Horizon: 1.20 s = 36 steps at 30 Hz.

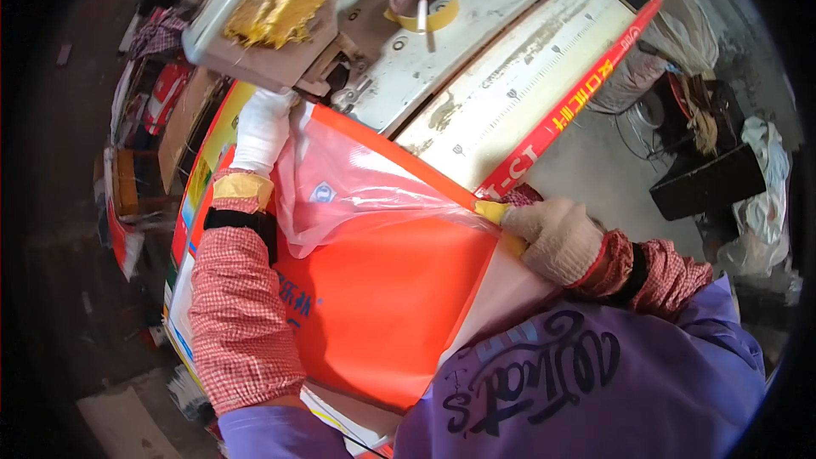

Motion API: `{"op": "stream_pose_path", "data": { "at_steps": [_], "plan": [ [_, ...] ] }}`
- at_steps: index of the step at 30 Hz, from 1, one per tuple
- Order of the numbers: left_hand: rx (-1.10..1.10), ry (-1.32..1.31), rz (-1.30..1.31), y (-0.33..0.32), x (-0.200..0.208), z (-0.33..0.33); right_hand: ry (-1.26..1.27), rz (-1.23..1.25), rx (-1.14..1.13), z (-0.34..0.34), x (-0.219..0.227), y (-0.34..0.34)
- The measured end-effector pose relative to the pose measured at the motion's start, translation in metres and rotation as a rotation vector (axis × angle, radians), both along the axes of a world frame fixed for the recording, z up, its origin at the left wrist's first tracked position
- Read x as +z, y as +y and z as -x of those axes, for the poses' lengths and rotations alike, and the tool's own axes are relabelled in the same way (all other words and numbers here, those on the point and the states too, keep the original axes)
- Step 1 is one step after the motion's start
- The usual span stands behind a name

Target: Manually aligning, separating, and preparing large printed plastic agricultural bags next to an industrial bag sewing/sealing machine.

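A bright orange-red sack (pixel 382 302) with a clear plastic liner (pixel 348 191) stretches over my lap, its upper edge running from the sewing machine (pixel 374 64) toward the right. In a white glove, my left hand (pixel 262 129) rests at the sack's upper left corner, close beside the machine's presser foot (pixel 344 98). The machine head partly hides its fingers. My right hand (pixel 557 238), in a knitted glove with yellow finger covers, pinches the sack's edge at its right end. The liner hangs in folds between both hands.
A tape roll (pixel 423 4) and a crumpled gold-yellow cloth (pixel 285 0) sit on the machine. A red printed strip (pixel 569 102) edges the pale table with ruler-like marks. At right stand a dark box (pixel 710 170) and plastic bags (pixel 761 195). Colourful sheets lie beneath my left arm.
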<state>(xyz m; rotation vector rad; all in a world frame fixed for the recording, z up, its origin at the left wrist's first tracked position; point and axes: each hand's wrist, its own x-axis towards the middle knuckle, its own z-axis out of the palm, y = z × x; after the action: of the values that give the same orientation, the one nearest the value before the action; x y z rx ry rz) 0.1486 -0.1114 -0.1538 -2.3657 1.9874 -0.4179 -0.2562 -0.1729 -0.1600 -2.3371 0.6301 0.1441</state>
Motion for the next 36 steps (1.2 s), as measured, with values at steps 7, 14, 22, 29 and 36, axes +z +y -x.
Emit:
{"op": "stream_pose_path", "data": {
  "at_steps": [7, 14, 22, 29, 36],
  "plan": [
    [0.269, 0.195, -0.274, 0.032, 0.028, 0.027, 0.389, -0.288, -0.181, -0.014, 0.031, 0.0],
    [0.109, 0.327, -0.221, 0.0, 0.04, 0.047, 0.283, -0.116, -0.259, -0.002, 0.037, 0.014],
    [0.36, -0.098, -0.107, -0.02, 0.097, -0.034, -0.036, 0.403, 0.377, -0.165, 0.011, -0.014],
    [0.115, -0.049, -0.309, 0.006, 0.14, 0.024, -0.164, 0.457, 0.517, -0.223, 0.009, -0.039],
    [-0.286, 0.051, -0.4, -0.012, 0.145, 0.206, -0.208, -0.122, 0.643, -0.256, -0.021, -0.089]
  ]
}}
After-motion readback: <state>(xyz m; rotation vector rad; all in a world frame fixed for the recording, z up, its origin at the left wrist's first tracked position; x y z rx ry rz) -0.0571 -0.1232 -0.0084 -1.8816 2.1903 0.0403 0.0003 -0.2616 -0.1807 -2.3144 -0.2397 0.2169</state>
